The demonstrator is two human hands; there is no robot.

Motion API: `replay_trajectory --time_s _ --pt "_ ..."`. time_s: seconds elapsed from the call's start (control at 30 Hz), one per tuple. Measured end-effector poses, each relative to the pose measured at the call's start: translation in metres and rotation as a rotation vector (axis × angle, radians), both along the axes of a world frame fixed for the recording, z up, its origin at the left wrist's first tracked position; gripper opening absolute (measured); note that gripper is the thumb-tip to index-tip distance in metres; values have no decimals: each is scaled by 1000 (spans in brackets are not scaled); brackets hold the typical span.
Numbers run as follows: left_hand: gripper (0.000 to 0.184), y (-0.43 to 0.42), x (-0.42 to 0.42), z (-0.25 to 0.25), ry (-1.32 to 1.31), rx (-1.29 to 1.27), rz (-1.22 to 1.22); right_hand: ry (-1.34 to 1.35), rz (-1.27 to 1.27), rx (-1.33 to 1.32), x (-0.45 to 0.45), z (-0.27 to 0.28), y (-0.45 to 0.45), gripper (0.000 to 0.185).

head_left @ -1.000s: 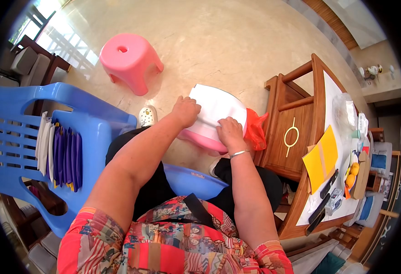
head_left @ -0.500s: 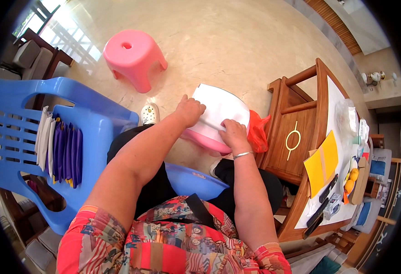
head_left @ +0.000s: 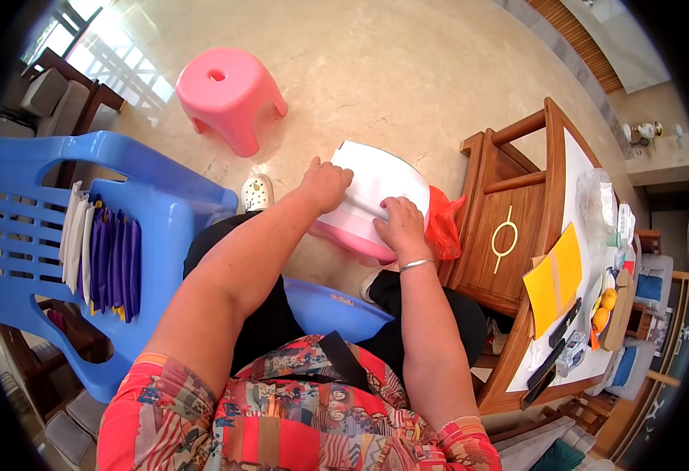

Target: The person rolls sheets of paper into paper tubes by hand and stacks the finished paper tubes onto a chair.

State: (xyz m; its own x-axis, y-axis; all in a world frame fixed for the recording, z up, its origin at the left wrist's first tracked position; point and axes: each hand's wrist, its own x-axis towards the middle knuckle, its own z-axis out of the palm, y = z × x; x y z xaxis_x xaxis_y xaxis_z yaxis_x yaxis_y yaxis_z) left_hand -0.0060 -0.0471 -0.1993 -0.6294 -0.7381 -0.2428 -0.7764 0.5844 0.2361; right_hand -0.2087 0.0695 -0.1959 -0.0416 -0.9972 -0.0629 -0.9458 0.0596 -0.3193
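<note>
A white sheet [head_left: 384,171], paper or thin cloth, lies over a pink stool [head_left: 352,240] between my knees. A raised fold runs across it from one hand to the other. My left hand [head_left: 329,185] has its fingers closed at the fold's left end. At the right end, my right hand [head_left: 402,226], with a silver bracelet at the wrist, pinches the near edge. My fingertips are partly hidden against the sheet. A red plastic bag [head_left: 444,223] hangs on the stool's right side.
A blue chair [head_left: 168,208] at left carries a row of purple and white folded pieces [head_left: 109,263]. Another pink stool [head_left: 227,88] stands ahead. At right is a wooden table [head_left: 492,235] with a yellow envelope [head_left: 552,282]. A blue basin [head_left: 333,310] sits below me.
The fold between my hands stands up more and looks rounder. My right hand has risen slightly. My left hand stays nearly in place.
</note>
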Motion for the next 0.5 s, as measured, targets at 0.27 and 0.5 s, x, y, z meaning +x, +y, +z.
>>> replay_trajectory --time_s 0.27,0.5 --pt "19 2 5 1 11 -71 -51 -23 -42 -76 -4 -16 -4 29" --pt "26 -4 6 0 19 -10 -6 1 -15 -141 1 -8 1 31"
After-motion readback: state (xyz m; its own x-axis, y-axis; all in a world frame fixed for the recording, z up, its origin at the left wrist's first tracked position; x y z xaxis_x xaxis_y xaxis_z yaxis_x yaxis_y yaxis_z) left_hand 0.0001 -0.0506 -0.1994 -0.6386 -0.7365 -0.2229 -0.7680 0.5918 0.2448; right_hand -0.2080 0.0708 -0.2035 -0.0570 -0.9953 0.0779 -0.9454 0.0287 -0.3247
